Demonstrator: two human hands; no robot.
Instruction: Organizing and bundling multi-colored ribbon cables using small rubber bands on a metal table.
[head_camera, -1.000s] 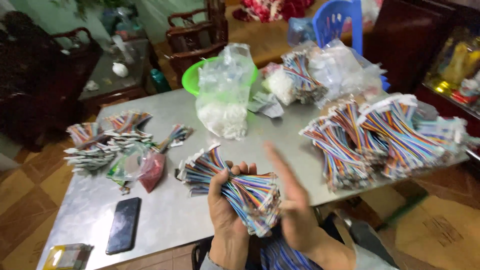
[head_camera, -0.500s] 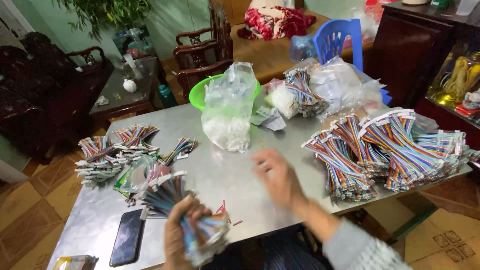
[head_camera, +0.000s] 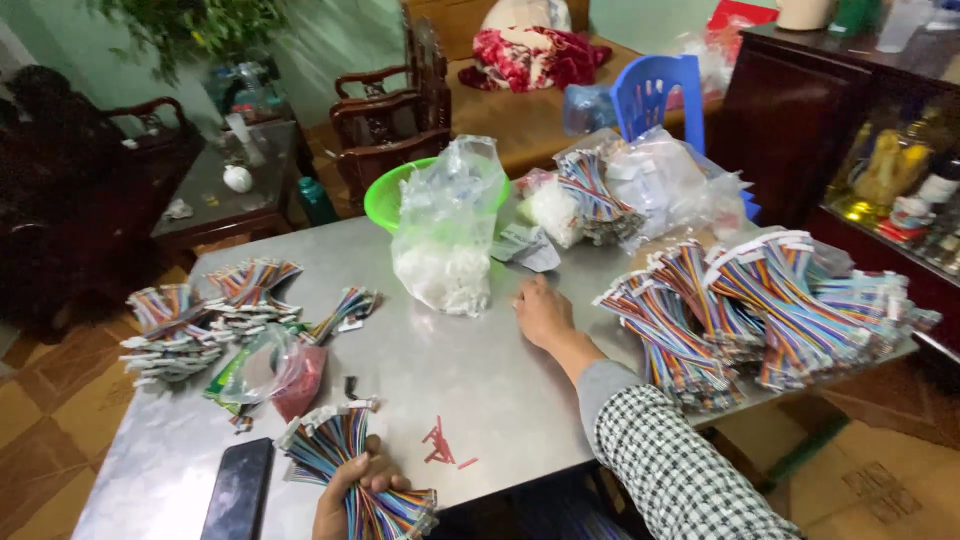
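My left hand (head_camera: 345, 490) grips a bundle of multicoloured ribbon cables (head_camera: 345, 455) at the near edge of the steel table (head_camera: 440, 370). My right hand (head_camera: 542, 312) lies palm down on the tabletop, fingers curled, beside a clear plastic bag of small white connectors (head_camera: 447, 235). It holds nothing that I can see. A few small red bits (head_camera: 440, 445) lie on the table between my hands.
A large heap of cable bundles (head_camera: 760, 305) fills the right side, smaller piles (head_camera: 205, 315) the left. A black phone (head_camera: 240, 490) lies near the front left edge. A green bowl (head_camera: 385, 200), bagged cables (head_camera: 620, 190), wooden chairs and a blue plastic chair stand behind.
My right hand has left the bundle and reached forward to rest by the connector bag. My left hand has carried the bundle down to the near left edge.
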